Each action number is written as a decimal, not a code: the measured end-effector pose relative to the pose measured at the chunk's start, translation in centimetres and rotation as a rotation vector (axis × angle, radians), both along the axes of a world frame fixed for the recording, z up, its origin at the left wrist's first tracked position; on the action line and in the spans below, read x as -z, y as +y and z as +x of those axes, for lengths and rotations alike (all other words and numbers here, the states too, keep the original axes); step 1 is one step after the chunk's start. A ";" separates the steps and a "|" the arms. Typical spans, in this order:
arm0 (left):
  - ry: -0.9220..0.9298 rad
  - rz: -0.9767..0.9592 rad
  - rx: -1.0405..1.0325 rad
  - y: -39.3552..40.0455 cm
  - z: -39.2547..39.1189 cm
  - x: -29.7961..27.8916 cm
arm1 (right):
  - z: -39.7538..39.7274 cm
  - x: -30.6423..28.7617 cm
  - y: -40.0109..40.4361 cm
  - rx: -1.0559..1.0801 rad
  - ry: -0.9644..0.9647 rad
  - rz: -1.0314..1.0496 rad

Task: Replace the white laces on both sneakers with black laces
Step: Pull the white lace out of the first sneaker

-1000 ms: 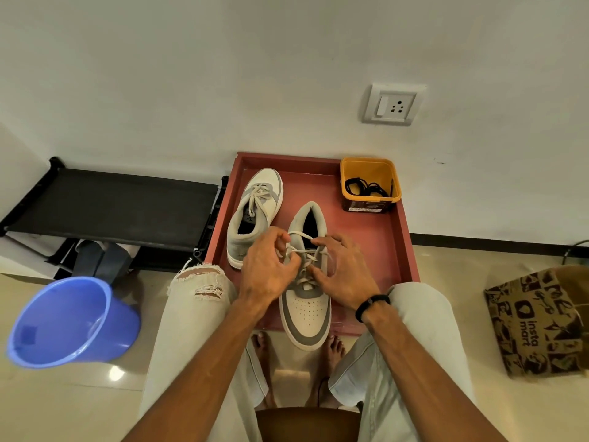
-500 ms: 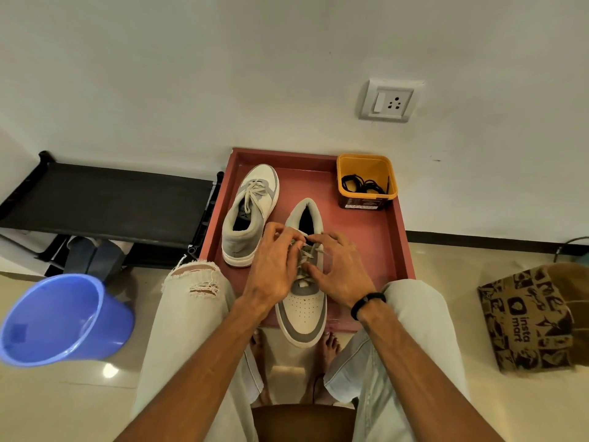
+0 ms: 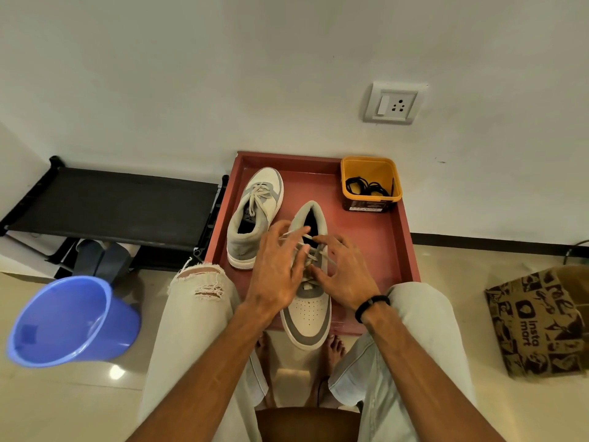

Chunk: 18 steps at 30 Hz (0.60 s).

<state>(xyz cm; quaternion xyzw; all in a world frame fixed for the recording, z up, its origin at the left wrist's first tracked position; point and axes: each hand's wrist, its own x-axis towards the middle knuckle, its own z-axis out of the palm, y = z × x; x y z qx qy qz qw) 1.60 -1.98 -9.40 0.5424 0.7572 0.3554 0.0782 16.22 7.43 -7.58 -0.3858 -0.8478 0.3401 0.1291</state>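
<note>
Two grey-and-white sneakers stand on a red tray (image 3: 395, 250). The near sneaker (image 3: 308, 317) points its toe at me, and its white lace (image 3: 314, 255) is loose over the tongue. My left hand (image 3: 276, 272) covers the lace rows from the left, with a strand stretched taut across its fingertips. From the right, my right hand (image 3: 345, 274) pinches the lace with curled fingers. The far sneaker (image 3: 255, 215) lies at the tray's left with its white lace tied. Black laces (image 3: 366, 188) lie coiled in a yellow tub (image 3: 371, 164) at the tray's back right corner.
A blue bucket (image 3: 67, 323) stands on the floor to my left, in front of a black shoe rack (image 3: 118, 205). A printed paper bag (image 3: 538, 320) sits at the right. My knees flank the tray's near edge, and the wall is just behind it.
Both hands have shifted along the near sneaker's lace rows. A strand of white lace is now drawn up across the shoe's opening.
</note>
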 end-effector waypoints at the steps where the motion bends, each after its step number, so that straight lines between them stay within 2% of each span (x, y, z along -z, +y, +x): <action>1: 0.058 -0.026 0.015 0.1 0.1 0.2 | 0.0 0.0 0.0 -0.003 0.006 0.001; 10: 0.095 0.042 -0.058 0.3 -0.5 -0.2 | 0.0 0.3 0.1 0.002 0.011 -0.002; 18: -0.233 0.234 -0.395 -0.1 -1.9 -0.9 | 0.1 0.0 0.2 0.018 -0.010 0.002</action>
